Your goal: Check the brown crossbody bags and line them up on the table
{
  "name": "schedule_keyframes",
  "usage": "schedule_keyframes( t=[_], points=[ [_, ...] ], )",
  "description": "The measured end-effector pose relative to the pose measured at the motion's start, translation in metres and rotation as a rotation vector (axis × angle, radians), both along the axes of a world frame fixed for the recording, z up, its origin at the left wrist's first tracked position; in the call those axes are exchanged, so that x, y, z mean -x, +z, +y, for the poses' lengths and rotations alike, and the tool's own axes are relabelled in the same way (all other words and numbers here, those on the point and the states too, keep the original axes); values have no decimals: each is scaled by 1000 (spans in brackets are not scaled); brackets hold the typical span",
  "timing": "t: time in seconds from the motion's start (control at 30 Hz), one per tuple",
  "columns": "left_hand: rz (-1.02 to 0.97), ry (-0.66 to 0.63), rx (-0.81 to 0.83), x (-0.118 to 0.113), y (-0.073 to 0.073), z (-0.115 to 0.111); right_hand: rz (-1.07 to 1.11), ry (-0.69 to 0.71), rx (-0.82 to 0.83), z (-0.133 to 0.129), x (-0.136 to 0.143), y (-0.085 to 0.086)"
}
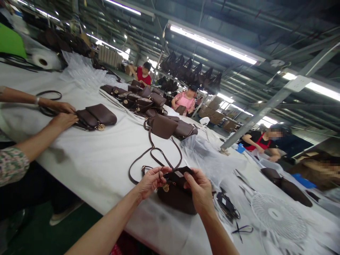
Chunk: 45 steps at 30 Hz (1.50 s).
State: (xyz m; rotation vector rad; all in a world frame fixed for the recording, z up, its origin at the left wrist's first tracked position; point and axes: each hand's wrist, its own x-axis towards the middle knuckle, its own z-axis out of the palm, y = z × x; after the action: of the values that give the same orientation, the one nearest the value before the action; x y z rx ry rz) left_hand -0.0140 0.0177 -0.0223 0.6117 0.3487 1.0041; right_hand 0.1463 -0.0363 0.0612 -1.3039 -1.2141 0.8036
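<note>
A dark brown handbag (175,203) lies on the white-covered table, directly under my two hands. My right hand (201,189) is closed on a black hang tag (183,173) with a small white label, thumb on top. Beside it, my left hand (151,182) pinches a thin dark cord near the tag's left end; where the cord attaches is hidden by the fingers. A round gold charm (166,187) hangs between the hands, over the bag. The bag's long brown strap (152,152) loops across the table beyond my left hand.
Brown handbags (163,125) are piled farther up the table. At left, a co-worker's hands (62,115) touch another brown bag (97,115). A white fan (277,214), black tags (227,203) and clear plastic (202,157) lie to the right. A slanted metal post (255,122) rises beyond.
</note>
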Motion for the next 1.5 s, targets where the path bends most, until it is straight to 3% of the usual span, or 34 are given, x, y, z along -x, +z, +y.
schedule_keyframes(
  t=[0.07, 0.13, 0.4, 0.53, 0.67, 0.97, 1.17, 1.33, 1.5],
  points=[
    [-30, -5, 14, 1, -2, 0, 57, 87, 23, 5, 12, -6],
    [-43, 12, 35, 3, -5, 2, -18, 150, 34, 9, 21, -10],
    [5, 209, 45, 7, -20, 9, -1002, 258, -64, 32, 29, 6],
    [-104, 219, 109, 2, -24, 6, -1413, 269, 60, 41, 48, 16],
    [-150, 232, 157, 0, -27, 6, -1637, 322, 156, 45, 64, 28],
    [-129, 205, 142, 6, -26, 8, -1769, 421, 228, 50, 91, 39],
    [26, 206, 84, 13, -23, 11, -1791, 465, 231, 51, 101, 44],
    [214, 221, -59, 24, -13, 16, -1779, 493, 210, 58, 97, 38],
    [368, 315, -187, 29, -7, 17, -1746, 471, 193, 55, 84, 26]
  ],
)
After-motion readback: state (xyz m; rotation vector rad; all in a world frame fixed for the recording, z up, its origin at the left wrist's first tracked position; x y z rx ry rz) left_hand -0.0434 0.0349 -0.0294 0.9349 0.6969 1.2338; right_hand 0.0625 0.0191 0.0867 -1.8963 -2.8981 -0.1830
